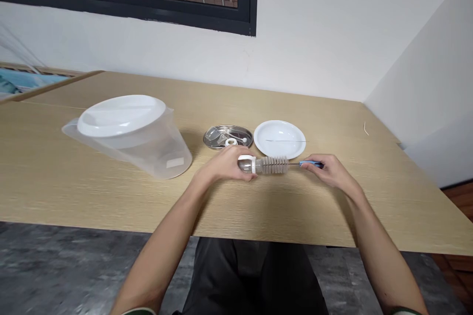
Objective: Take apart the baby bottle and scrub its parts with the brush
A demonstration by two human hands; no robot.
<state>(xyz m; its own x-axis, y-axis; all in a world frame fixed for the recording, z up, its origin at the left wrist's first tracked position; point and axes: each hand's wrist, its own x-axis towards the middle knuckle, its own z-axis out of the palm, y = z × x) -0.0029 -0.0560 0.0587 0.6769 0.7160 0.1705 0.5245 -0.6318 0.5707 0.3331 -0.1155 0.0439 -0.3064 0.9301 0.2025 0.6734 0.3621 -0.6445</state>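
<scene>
My left hand (231, 162) is wrapped round a small clear bottle (245, 166) with a white handle, its mouth facing right. In my right hand (327, 168) is the blue handle of a bottle brush (274, 165). The brush lies level, its bristles at the bottle's mouth and mostly outside it. Behind my left hand, an oval metal tray (207, 143) holds several small clear and white parts, among them a white ring (231, 142). A white oval dish (280, 132) stands behind the brush, with a thin wire-like piece (286, 141) across it.
A large translucent pitcher (162, 150) with a white lid (121, 115) stands on the table at the left. A small thin curved piece (365, 129) lies at the right. The wooden table's (277, 226) front edge is close to my legs.
</scene>
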